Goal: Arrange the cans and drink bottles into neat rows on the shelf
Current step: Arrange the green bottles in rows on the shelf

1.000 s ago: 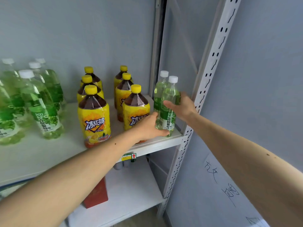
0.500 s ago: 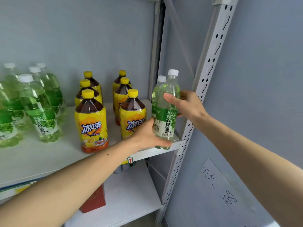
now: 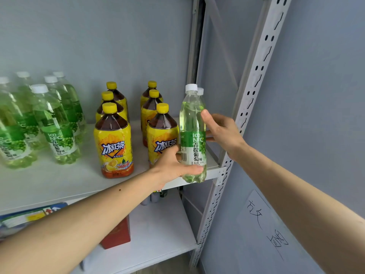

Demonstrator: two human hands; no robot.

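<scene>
The front green bottle [image 3: 193, 135] had just been lifted clear of the shelf [image 3: 59, 180], clasped low by the left hand [image 3: 173, 165], steadied by the right hand's [image 3: 223, 133] curled grip, ready for re-rowing.

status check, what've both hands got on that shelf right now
Left hand grips front green bottle low. Right hand reaches behind it, grip hidden. Second green bottle directly behind. Iced tea bottle close on its left.
</scene>
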